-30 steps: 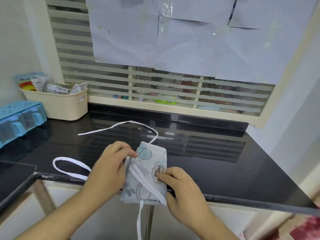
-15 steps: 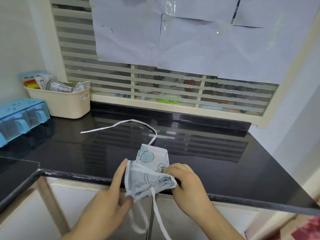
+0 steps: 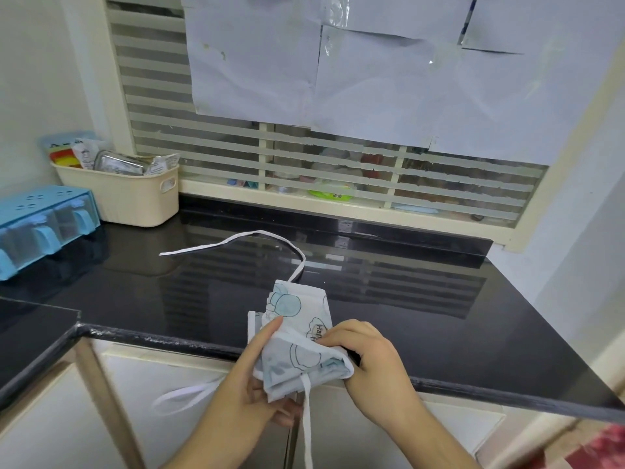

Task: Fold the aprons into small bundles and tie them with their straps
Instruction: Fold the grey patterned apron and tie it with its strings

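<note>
The apron is already a small folded packet at the front edge of the counter, with its far half lying on the black surface and its near half lifted over the edge between the two hands. The left hand holds the packet from the left side: the thumb lies on top of the cloth, and the fingers seem to go under it, though the cloth hides them. The right hand has curled fingers that pinch the folded right edge near the printed word. One strap runs from the far end of the packet and lies loose across the counter toward its back left; a second strap hangs down from the near end, and a strap loop hangs below the counter edge on the left. The step in hand seems to be the last fold before tying. To do it well, I think the right hand should keep the layers pressed together so that they do not spring open, while the left hand brings the near half flat onto the far half with the edges in line. The hanging strap should then go around the middle of the bundle, not near a corner, where it could slip off. The long strap must be pulled in before the knot, because it could catch and drag the fold open.
</note>
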A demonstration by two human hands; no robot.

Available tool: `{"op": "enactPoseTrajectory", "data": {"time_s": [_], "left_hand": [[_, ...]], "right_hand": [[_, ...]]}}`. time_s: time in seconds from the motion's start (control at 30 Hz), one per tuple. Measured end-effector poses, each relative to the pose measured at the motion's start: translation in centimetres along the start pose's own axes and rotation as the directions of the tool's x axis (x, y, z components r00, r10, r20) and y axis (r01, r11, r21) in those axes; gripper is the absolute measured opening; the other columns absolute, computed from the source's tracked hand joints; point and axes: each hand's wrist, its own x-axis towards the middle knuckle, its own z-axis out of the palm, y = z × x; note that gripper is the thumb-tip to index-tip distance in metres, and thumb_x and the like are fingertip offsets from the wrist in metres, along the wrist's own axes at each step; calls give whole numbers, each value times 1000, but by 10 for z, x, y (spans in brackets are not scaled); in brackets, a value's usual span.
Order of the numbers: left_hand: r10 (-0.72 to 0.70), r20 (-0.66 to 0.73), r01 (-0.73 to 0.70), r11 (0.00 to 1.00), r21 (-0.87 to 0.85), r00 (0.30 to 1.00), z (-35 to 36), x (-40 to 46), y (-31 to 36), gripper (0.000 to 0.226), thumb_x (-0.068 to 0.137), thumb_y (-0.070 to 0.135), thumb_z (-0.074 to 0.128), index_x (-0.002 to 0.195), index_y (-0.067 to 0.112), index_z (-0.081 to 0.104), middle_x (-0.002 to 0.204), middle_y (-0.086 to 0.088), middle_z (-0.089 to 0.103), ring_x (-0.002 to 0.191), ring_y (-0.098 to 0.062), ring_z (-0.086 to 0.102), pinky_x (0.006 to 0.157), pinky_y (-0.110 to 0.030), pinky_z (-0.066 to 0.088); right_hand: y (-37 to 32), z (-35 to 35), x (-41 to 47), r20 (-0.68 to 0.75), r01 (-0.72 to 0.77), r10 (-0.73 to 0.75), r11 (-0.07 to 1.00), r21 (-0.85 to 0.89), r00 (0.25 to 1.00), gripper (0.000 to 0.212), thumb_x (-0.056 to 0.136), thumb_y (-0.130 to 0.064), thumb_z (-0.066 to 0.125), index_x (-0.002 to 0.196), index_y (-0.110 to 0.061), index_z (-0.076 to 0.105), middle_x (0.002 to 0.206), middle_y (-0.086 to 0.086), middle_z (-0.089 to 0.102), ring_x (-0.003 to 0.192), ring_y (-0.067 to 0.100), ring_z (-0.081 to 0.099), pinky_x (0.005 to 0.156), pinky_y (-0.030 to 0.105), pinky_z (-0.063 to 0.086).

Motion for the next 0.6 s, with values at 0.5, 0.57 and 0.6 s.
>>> {"op": "enactPoseTrajectory", "data": {"time_s": [0.5, 0.57, 0.6], "left_hand": [[64, -74, -36, 941, 337, 995, -13, 14, 33, 7, 88, 28, 79, 85, 28, 85, 77, -9, 78, 57, -37, 67, 57, -36, 59], [80, -133, -33, 945, 327, 988, -7, 14, 36, 10, 82, 37, 80, 81, 29, 85, 80, -6, 79, 60, -38, 71, 57, -31, 60], [90, -160, -35, 948, 317, 983, -5, 14, 37, 11, 80, 38, 81, 79, 29, 86, 84, -6, 79, 59, -35, 72, 58, -29, 59]], "right_hand": [[-20, -9, 6, 68, -205, 195, 953, 223, 979, 21, 100, -22, 68, 97, -39, 78, 120, -23, 58, 115, -1, 58, 101, 23, 47], [-22, -11, 7, 64, -225, 216, 945, 239, 974, 23, 100, -19, 68, 94, -39, 79, 124, -27, 57, 120, -5, 56, 104, 22, 45], [-23, -12, 7, 63, -235, 227, 942, 238, 972, 24, 99, -18, 68, 96, -38, 80, 127, -28, 58, 122, -7, 55, 105, 21, 44]]}}
